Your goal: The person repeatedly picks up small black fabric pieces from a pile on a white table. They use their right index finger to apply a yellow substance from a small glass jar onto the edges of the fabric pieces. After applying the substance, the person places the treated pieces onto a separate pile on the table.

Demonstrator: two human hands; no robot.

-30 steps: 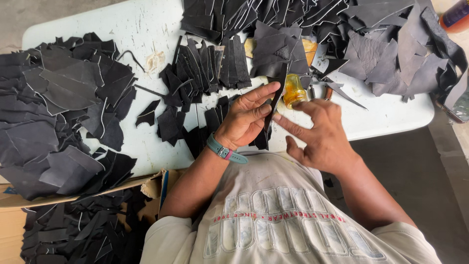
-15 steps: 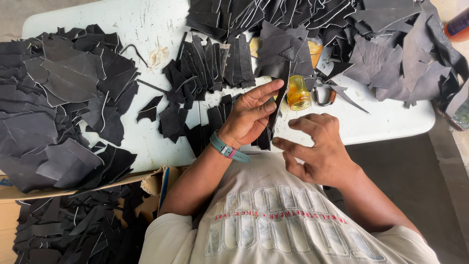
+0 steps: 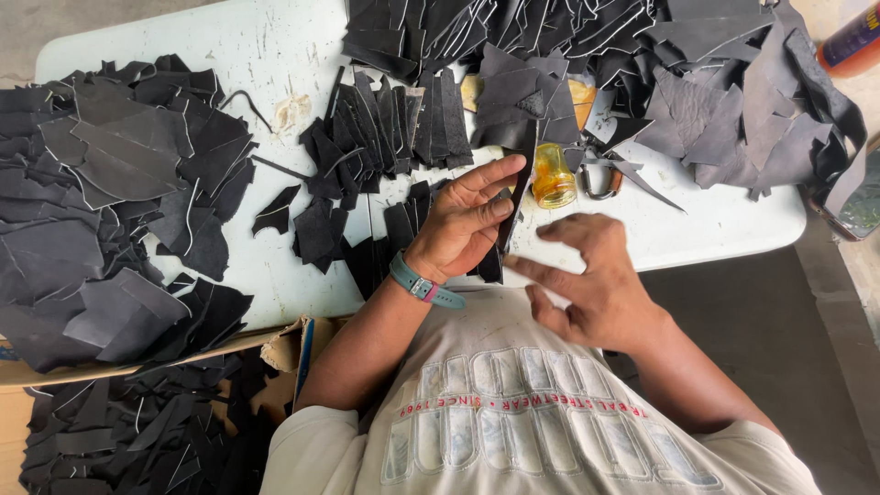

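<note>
My left hand [image 3: 456, 223], with a teal watch on its wrist, rests at the near edge of the white table [image 3: 275, 55]. Its fingers hold a long narrow black leather strip [image 3: 522, 174] that runs upright past the fingertips. My right hand [image 3: 591, 280] hovers just off the table edge above my lap. Its fingers are spread and slightly blurred, it holds nothing, and its fingertips are a little apart from the strip's lower end. A row of similar cut black strips [image 3: 394, 119] lies just beyond my left hand.
A small yellow glass jar [image 3: 554, 176] stands beside the strip. Big heaps of black leather scraps cover the table's left [image 3: 101, 211] and far right [image 3: 715, 92]. A cardboard box of scraps [image 3: 137, 431] sits below left. An orange bottle [image 3: 852, 41] is at top right.
My right hand has drawn back from the strip toward my body and opened its fingers. My left hand has kept its hold on the strip in nearly the same place.
</note>
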